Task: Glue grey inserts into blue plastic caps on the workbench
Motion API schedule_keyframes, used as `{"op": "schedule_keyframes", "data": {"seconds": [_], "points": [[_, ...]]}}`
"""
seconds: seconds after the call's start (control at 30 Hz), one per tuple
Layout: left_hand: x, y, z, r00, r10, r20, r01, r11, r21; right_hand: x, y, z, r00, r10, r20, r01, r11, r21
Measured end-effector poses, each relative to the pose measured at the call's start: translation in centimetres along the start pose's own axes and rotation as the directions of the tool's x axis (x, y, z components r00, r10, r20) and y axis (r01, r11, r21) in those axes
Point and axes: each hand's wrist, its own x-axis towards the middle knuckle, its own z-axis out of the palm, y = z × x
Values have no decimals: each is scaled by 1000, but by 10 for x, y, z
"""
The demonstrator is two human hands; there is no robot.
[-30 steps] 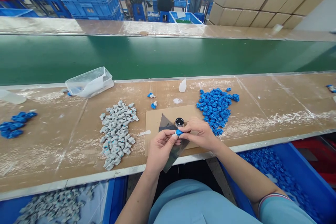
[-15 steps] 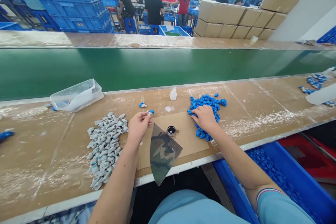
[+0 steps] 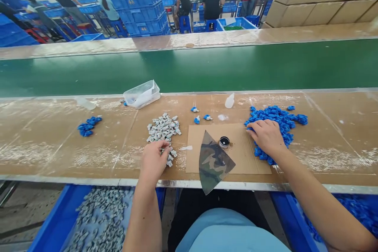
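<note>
My left hand (image 3: 153,160) is at the near end of a pile of small grey plastic pieces (image 3: 163,129), its fingers curled down and pinching at one. My right hand (image 3: 267,136) lies knuckles up on the near left side of a heap of blue plastic pieces (image 3: 280,118), with its fingertips closed into them. Between the hands, a cardboard sheet (image 3: 245,159) carries a small black pot (image 3: 224,141) and a camouflage cloth (image 3: 214,163). Three joined blue-and-grey pieces (image 3: 197,119) lie just beyond the sheet.
A clear plastic tub (image 3: 141,94) and a white squeeze bottle (image 3: 229,101) stand near the green conveyor belt (image 3: 189,69). A small blue heap (image 3: 88,125) lies to the left. Under the bench edge are a bin of grey pieces (image 3: 97,220) and a bin of blue pieces (image 3: 357,208). People work far behind.
My left hand has left the joined piece beyond the cardboard and come back to the near end of the grey pile. My right hand stays on the blue heap. The view has shifted left.
</note>
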Motion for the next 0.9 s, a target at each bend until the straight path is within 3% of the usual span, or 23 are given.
{"op": "schedule_keyframes", "data": {"seconds": [0.07,0.17,0.27,0.33,0.47,0.53,0.6,0.77,0.9], "points": [[-8,-2,7,995,85,51,-89,993,74,-1,-1,2,996,-22,-87,26,999,47],[-14,-3,22,982,163,99,-179,966,185,-1,-7,1,996,-2,-86,26,962,270],[-13,-8,36,972,223,78,-235,939,250,-2,-17,-6,998,37,-53,1,811,586],[-12,-13,42,953,299,43,-300,923,242,-3,-26,-11,998,43,-55,8,713,701],[-10,-13,47,890,438,-130,-422,897,131,-2,-44,-19,998,-46,-43,63,689,722],[-12,-6,49,862,460,-213,-468,884,13,1,-49,-22,995,-79,-54,95,723,684],[-15,3,52,865,440,-243,-481,864,-149,3,-52,-23,990,-113,-88,143,752,644],[-24,24,70,954,245,-175,-301,753,-585,6,-52,-21,961,-221,-166,276,779,563],[-29,42,80,996,52,77,41,506,-862,5,-53,-18,955,-242,-170,295,774,560]]}}
